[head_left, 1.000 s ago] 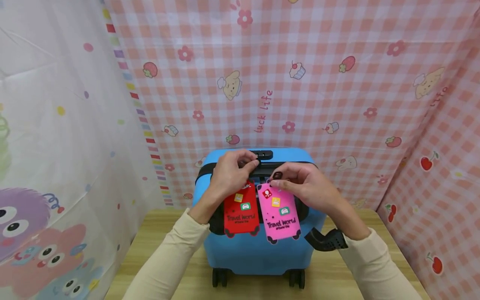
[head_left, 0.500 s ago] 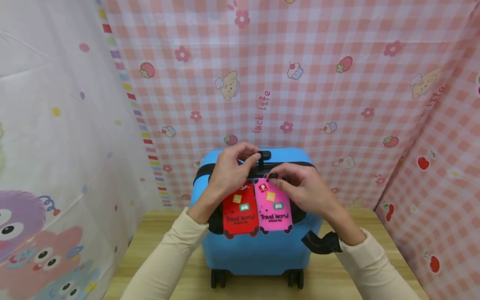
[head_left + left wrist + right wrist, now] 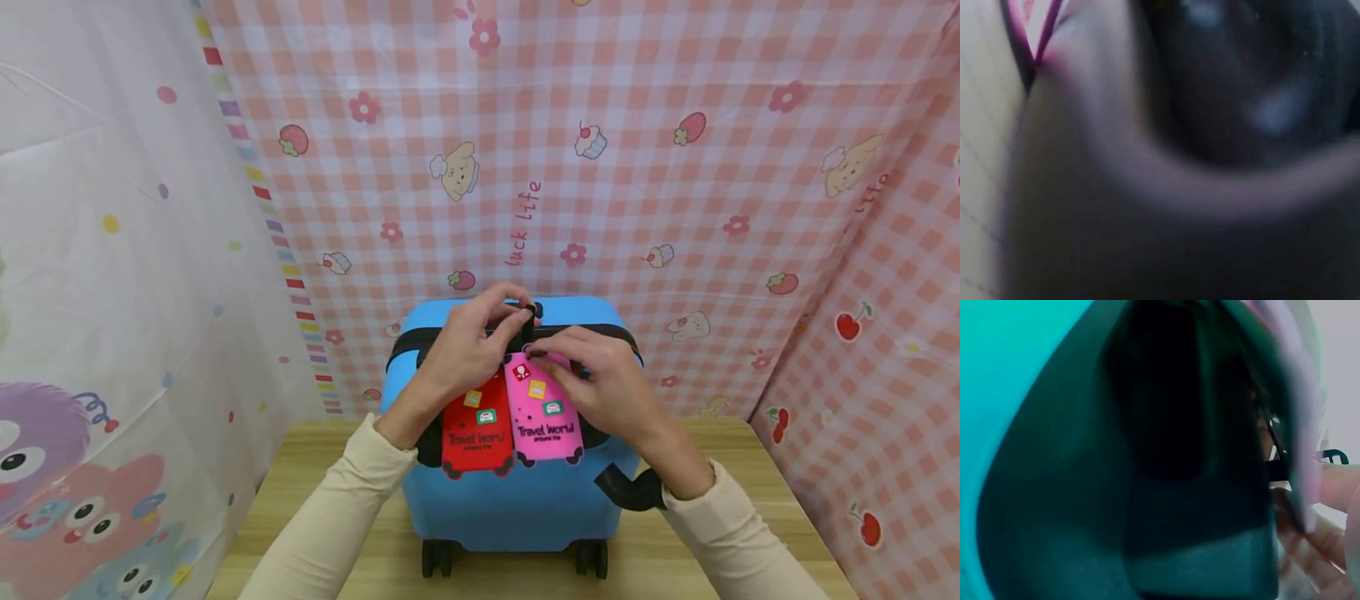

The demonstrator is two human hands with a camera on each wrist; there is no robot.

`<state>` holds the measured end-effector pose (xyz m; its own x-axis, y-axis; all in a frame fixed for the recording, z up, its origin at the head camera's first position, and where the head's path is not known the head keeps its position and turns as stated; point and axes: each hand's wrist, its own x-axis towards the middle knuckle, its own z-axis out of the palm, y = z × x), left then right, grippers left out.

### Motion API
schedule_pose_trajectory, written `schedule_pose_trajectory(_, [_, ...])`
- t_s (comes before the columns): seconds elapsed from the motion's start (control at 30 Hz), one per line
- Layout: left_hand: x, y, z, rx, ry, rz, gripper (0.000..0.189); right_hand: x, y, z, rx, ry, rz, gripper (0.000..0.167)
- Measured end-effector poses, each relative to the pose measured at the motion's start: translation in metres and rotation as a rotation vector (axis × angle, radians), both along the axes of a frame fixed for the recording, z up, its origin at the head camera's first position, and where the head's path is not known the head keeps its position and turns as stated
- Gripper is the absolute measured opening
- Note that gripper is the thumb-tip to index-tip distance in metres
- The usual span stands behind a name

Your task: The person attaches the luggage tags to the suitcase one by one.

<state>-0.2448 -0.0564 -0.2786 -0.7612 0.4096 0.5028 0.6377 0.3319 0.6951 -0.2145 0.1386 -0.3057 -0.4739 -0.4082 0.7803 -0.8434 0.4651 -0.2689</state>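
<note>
A pink luggage tag (image 3: pixel 546 421) hangs against the front of the blue suitcase (image 3: pixel 517 508), beside a red luggage tag (image 3: pixel 477 433). My left hand (image 3: pixel 468 342) pinches a black strap (image 3: pixel 528 327) just above the pink tag. With thumb and fingers, my right hand (image 3: pixel 607 383) pinches the top of the pink tag, where the strap meets it. In the right wrist view the pink tag (image 3: pixel 1302 437) shows edge-on before the black handle recess (image 3: pixel 1210 550), with fingers (image 3: pixel 1316 550) behind it. The left wrist view is mostly dark and blurred.
The suitcase stands on its black wheels (image 3: pixel 437 558) on a wood-grain table (image 3: pixel 315 492). Behind it hangs a pink checked curtain (image 3: pixel 600 183), with a white printed curtain (image 3: pixel 187 250) at left. A black camera mount (image 3: pixel 632 489) sits on the right wrist.
The pink tag has moved left and up, close against the red one. My right hand has moved left with it. My left hand has shifted slightly right and up, now pinching the black strap.
</note>
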Motion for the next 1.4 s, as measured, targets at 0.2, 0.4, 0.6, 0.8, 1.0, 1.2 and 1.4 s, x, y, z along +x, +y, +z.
schedule_pose_trajectory(0.2, [-0.002, -0.001, 0.0, 0.044, 0.006, -0.038, 0.02, -0.005, -0.004, -0.005, 0.003, 0.173, -0.03, 0.02])
schedule_pose_trajectory(0.4, [-0.003, -0.001, -0.003, 0.073, 0.053, -0.035, 0.014, -0.006, -0.007, -0.007, 0.022, 0.199, -0.046, 0.018])
schedule_pose_trajectory(0.6, [-0.003, -0.001, -0.003, 0.029, 0.106, -0.052, 0.012, -0.008, -0.007, -0.011, 0.021, 0.149, 0.017, 0.018])
schedule_pose_trajectory(0.8, [-0.003, -0.004, -0.003, -0.04, 0.102, -0.037, 0.01, -0.008, -0.007, -0.012, -0.012, 0.034, 0.031, 0.02])
schedule_pose_trajectory(1.0, [-0.004, -0.007, -0.005, -0.052, 0.084, -0.079, 0.015, -0.007, -0.008, -0.01, -0.029, -0.034, 0.029, 0.02])
schedule_pose_trajectory(1.2, [-0.003, -0.009, -0.009, -0.023, 0.094, -0.096, 0.012, -0.005, -0.007, -0.009, -0.055, -0.11, 0.01, 0.021])
schedule_pose_trajectory(1.4, [-0.003, -0.007, -0.012, 0.023, 0.028, -0.045, 0.007, -0.004, -0.007, -0.004, -0.101, -0.213, 0.014, 0.018])
